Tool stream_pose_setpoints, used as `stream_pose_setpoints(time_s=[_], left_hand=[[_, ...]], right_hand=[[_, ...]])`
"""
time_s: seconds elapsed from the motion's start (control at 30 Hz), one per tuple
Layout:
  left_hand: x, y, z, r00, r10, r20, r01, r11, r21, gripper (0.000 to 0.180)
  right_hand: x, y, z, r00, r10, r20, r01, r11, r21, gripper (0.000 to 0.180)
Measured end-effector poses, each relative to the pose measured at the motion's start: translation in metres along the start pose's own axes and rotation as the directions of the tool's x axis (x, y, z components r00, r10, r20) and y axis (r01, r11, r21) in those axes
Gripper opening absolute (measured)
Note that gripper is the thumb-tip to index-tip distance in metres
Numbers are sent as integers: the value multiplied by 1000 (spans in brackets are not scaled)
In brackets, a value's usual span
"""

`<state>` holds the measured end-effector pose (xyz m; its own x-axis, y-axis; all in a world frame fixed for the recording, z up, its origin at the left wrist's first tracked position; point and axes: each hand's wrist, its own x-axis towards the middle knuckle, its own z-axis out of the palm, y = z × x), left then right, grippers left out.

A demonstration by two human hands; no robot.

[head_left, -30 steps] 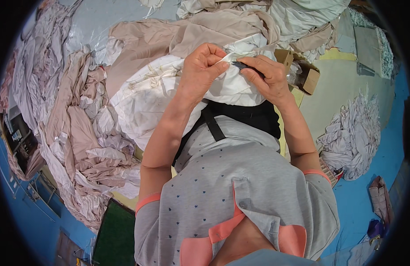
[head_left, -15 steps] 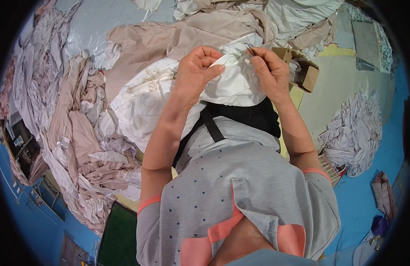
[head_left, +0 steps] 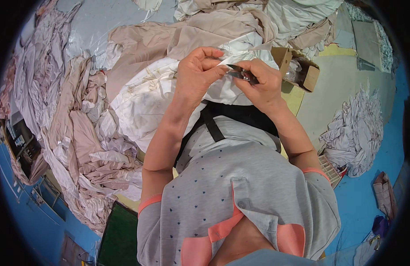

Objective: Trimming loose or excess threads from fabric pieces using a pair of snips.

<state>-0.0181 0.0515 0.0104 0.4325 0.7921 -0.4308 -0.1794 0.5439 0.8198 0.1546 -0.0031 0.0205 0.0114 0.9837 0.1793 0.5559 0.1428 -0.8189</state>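
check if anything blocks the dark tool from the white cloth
Nothing visible does: the right hand holds the dark tool with its tip close to the white cloth pinched in the left hand.

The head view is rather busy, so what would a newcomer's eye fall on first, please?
Probably the dark tool in the right hand, upper centre, beside white cloth pinched by the left hand. Next, perhaps, the crumpled fabric heap at left and the open cardboard box at upper right.
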Motion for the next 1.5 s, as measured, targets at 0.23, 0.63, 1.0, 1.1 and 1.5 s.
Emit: stream_pose_setpoints(time_s=[0.23, 0.63, 1.0, 1.1, 1.5], left_hand=[[-4, -7, 4, 998, 52, -45, -50, 998, 27, 31], [-2, -8, -2, 999, -33, -27, 36, 991, 125, 25], [11, -5, 13, 991, -113, 67, 90, 958, 273, 13], [9, -8, 16, 990, -111, 85, 102, 989, 104, 11], [7, -13, 16, 995, -77, 62, 67, 988, 140, 9]], right_hand=[[-3, 7, 8, 990, -123, -69, 113, 984, -138, 18], [-22, 27, 0, 822, 562, -95, -467, 760, 451, 5], [-25, 22, 7, 880, 473, 30, -411, 731, 545, 20], [-28, 25, 6, 891, 452, 35, -414, 781, 468, 20], [-18, 23, 9, 980, 85, -179, -79, 996, 39, 8]])
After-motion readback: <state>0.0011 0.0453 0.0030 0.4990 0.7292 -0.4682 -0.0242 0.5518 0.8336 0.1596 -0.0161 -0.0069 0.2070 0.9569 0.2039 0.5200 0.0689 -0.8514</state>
